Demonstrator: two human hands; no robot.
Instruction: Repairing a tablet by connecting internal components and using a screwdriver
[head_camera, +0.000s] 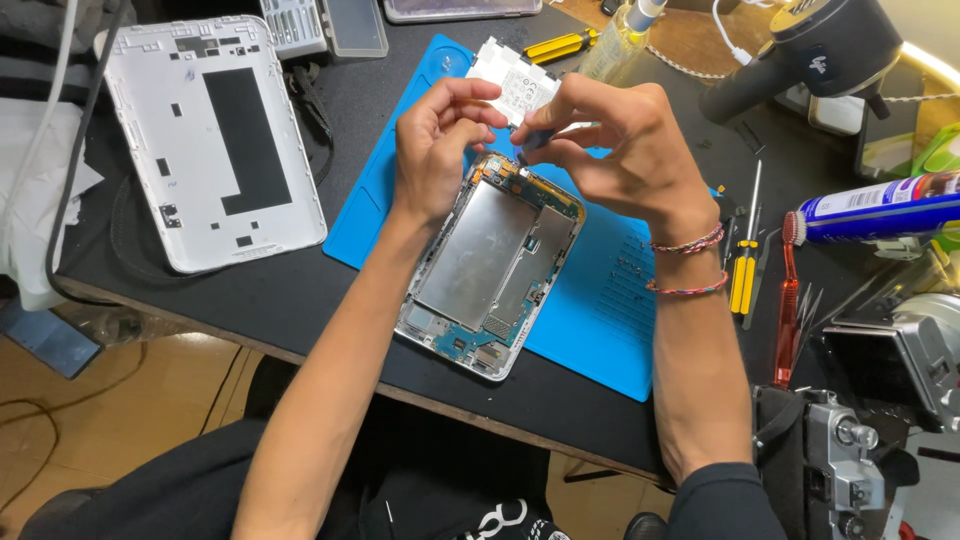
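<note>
Fingertips of your right hand pinch a small dark tool, its tip set at the top edge of the opened tablet, while your left hand curls beside it, thumb and fingers closed toward the same corner; whether they grip anything cannot be told. The tablet lies face down on the blue work mat, its metal shield and circuit board bare. Its white back cover is already off and rests well apart on the dark table. A white flat part lies just beyond your hands. The board remains seated in the frame. At the table's far edge, a clear plastic case holds a row of bits; its lid half looks empty.
</note>
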